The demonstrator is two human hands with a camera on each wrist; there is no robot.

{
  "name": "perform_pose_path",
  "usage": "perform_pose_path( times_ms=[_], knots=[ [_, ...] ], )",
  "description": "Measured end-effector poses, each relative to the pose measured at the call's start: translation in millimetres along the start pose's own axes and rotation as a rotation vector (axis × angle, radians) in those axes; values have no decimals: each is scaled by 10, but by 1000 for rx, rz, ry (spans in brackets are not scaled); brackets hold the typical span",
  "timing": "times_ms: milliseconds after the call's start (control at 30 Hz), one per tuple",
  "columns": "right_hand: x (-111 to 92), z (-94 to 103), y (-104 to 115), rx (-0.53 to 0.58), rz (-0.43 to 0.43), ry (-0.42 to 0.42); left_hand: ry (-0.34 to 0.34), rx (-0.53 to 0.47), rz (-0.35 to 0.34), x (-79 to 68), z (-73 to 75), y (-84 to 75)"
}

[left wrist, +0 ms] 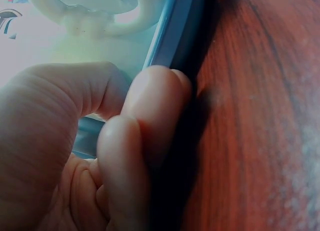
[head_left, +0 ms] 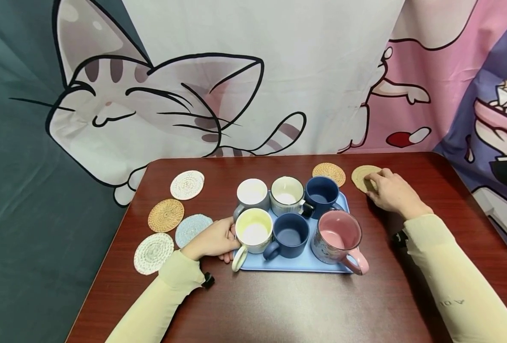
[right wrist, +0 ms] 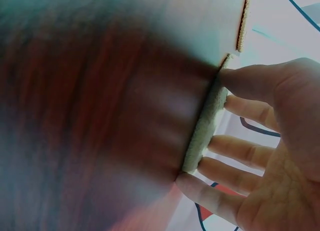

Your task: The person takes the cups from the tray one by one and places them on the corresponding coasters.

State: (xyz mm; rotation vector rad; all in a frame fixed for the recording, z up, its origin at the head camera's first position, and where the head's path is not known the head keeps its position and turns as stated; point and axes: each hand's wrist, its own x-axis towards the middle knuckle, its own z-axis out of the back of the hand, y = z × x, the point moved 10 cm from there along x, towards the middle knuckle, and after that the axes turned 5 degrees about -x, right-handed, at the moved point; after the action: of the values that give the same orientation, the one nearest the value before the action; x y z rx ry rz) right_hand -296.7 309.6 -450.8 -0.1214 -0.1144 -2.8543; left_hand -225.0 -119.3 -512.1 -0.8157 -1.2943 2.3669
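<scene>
My left hand (head_left: pixel 216 237) grips the left edge of the light-blue tray (head_left: pixel 296 267); in the left wrist view the thumb lies inside the rim beside a pale mug, with fingertips (left wrist: pixel 155 88) around the outer edge. Several mugs stand on the tray: a yellow-lined mug (head_left: pixel 254 229) nearest that hand, two navy mugs (head_left: pixel 291 233), a pink mug (head_left: pixel 338 233), a white-lined mug (head_left: pixel 252 193) and a cream mug (head_left: pixel 286 193). At the back right, my right hand (head_left: pixel 395 193) touches a tan woven coaster (head_left: pixel 359 178) flat on the table, its extended fingers (right wrist: pixel 235 173) spread over it.
An orange-tan coaster (head_left: pixel 329 172) lies behind the tray, left of the right hand's coaster. Left of the tray lie a white coaster (head_left: pixel 187 185), a brown one (head_left: pixel 165 215), a pale blue one (head_left: pixel 190 229) and a cream one (head_left: pixel 154 253). A printed curtain (head_left: pixel 322 71) hangs behind the table.
</scene>
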Motion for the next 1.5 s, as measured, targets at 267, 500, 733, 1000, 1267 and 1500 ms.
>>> perform_pose_path(
  times_ms=[267, 500, 733, 1000, 1267, 1500],
  knots=[
    [34, -12, 10, -4, -12, 17, 2, -8, 9, 1, -1, 10],
    [66, -22, 19, 6, -29, 24, 2, -8, 3, -2, 2, 0],
    [68, -35, 6, 5, -42, 42, 4, 5, -26, 14, 5, -6],
    [54, -40, -12, 5, -30, 42, 15, 1, -28, 31, -15, -5],
    [37, -23, -16, 21, -43, 41, 21, 17, -27, 32, -9, -30],
    [38, -22, -17, 23, -43, 48, 19, 20, -28, 30, -13, -20]
  ],
)
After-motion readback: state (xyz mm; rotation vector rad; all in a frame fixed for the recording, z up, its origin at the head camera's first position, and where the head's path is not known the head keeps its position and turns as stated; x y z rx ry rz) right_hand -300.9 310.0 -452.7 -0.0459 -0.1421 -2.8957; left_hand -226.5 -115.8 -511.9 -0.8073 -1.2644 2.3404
